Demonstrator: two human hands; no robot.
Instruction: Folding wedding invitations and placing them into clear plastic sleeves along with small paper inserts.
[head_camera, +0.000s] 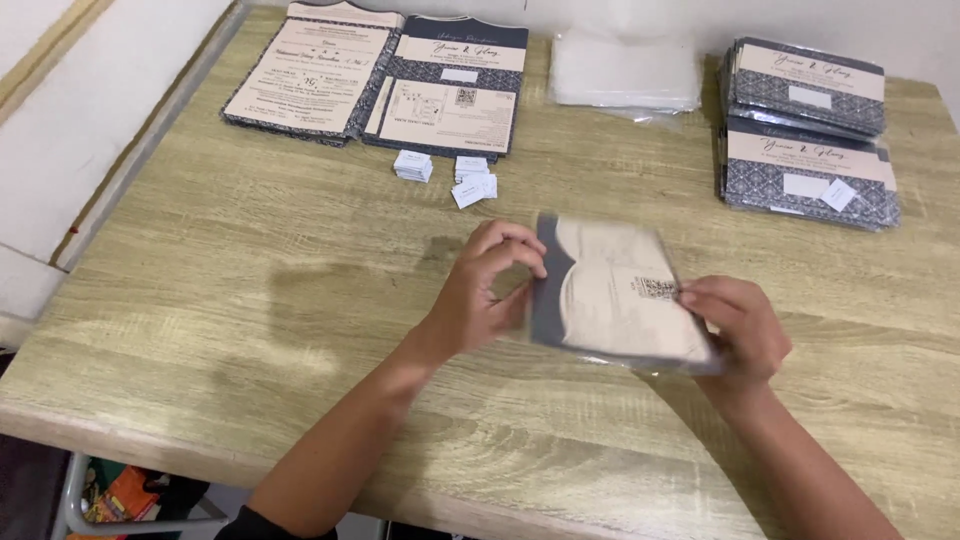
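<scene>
Above the wooden worktop (250, 330), the left hand (480, 295) and right hand (735, 325) pinch opposite edges of a cream-and-navy invitation card (615, 295) in a clear sleeve; light, stiff and probably slippery, it seems best gripped by its edges.

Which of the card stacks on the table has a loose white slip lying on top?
The near stack at the right, closer of the two there; a small white slip lies on it. The other stacks carry none.
</scene>
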